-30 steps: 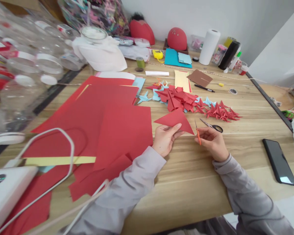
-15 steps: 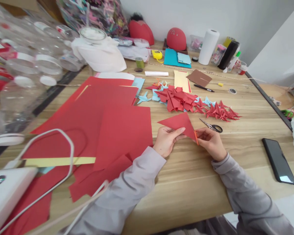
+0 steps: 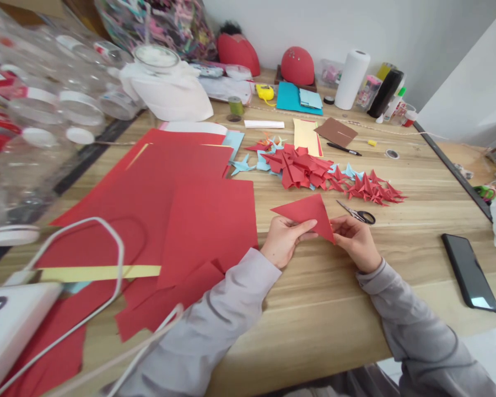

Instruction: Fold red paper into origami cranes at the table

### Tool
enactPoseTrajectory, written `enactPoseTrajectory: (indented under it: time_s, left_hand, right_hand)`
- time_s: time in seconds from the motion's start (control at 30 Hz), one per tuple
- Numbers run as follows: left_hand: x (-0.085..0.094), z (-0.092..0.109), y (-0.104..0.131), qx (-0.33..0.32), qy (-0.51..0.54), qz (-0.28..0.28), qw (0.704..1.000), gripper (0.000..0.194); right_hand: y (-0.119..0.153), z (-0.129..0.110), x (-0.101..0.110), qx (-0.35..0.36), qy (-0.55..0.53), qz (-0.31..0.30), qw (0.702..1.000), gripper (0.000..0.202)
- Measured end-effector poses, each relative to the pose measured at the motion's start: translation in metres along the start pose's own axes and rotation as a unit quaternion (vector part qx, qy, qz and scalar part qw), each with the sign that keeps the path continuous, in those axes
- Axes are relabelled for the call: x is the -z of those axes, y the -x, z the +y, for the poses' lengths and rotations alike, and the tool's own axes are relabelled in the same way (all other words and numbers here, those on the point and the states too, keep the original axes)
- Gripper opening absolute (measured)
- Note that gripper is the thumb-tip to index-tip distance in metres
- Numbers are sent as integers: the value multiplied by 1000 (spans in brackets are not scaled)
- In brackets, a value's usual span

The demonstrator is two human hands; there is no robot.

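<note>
A folded red paper triangle [image 3: 309,211] is held above the table between both hands. My left hand [image 3: 281,238] pinches its lower left edge, thumb on top and fingers beneath. At the paper's lower right corner, my right hand [image 3: 354,240] closes thumb and forefinger on the tip. Black-handled scissors [image 3: 362,216] lie just beyond my right hand. Behind the triangle rests a pile of folded red paper pieces [image 3: 300,168], with light blue ones [image 3: 243,164] among them and at its side.
Large red paper sheets [image 3: 209,220] cover the left of the wooden table, a white cable [image 3: 122,248] crossing them. A phone [image 3: 470,273] lies at right. Farther back are brown paper [image 3: 336,132], a black pen [image 3: 344,149] and a white roll [image 3: 352,80]. Plastic bottles [image 3: 37,105] crowd the far left.
The triangle and my left hand have shifted slightly to the right. The orange edge seen along the paper's right side no longer shows. My right hand keeps its place at the corner.
</note>
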State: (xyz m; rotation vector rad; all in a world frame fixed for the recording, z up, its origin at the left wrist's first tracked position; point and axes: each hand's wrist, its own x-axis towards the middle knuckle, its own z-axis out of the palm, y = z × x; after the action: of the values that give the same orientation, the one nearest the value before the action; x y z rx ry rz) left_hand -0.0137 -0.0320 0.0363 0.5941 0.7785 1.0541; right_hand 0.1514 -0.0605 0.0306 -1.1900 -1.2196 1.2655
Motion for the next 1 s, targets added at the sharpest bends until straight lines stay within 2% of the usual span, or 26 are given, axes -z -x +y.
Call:
enactPoseTrajectory:
  time_s: [0.4, 0.7, 1.0]
  left_hand:
    - [0, 1, 0, 0, -4, 10, 1000, 26]
    - [0, 1, 0, -3, -2, 11, 1000, 26]
    - [0, 1, 1, 8, -2, 0, 1000, 26]
  right_hand:
    - [0, -1, 0, -18, -9, -4, 1000, 29]
    - [-1, -2, -2, -28, 8, 23, 999, 35]
    - [0, -3, -4, -15, -16, -8, 1000, 38]
